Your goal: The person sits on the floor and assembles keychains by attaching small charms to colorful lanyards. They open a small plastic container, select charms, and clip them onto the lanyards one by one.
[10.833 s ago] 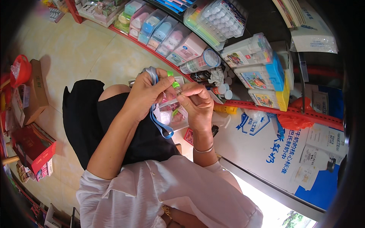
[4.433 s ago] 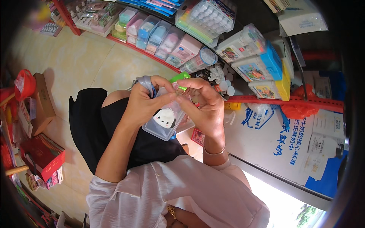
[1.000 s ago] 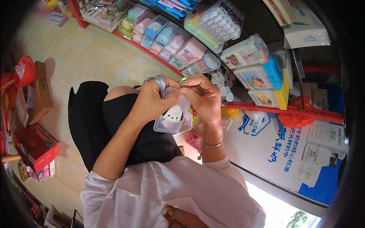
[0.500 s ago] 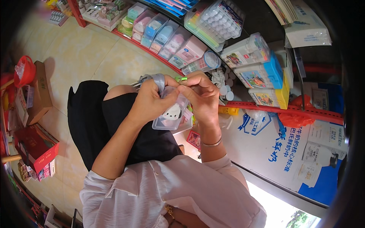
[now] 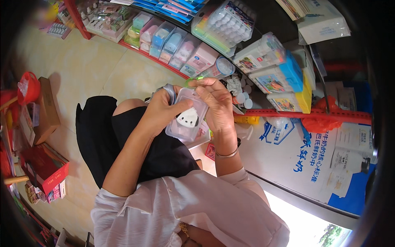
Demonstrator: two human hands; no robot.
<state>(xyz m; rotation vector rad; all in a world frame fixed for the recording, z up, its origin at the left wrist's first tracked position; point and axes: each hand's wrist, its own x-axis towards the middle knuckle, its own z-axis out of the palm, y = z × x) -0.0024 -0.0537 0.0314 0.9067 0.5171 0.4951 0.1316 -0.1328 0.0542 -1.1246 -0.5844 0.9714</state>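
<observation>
From here: L hand (image 5: 158, 112) pinches the clear case (image 5: 188, 118), thumb on front, prob. to steady it above the lap (image 5: 129, 131); a grey strap (image 5: 169, 91) loops round that hand. R hand (image 5: 218, 103), at the case's 1 o'clock, is curled by a green tab (image 5: 199, 78); can't tell what it's pinching. Further off, approx. 12 o'clock, boxes (image 5: 173, 42) line the shelf (image 5: 164, 65), prob. so each shows.

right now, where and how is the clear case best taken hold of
Probably by the bottom end of the clear case, coming from the picture's lower edge and pinching front to back. It looks flat, and that end shows uncovered, while the left hand covers part of its front and the right hand is at the top.
</observation>
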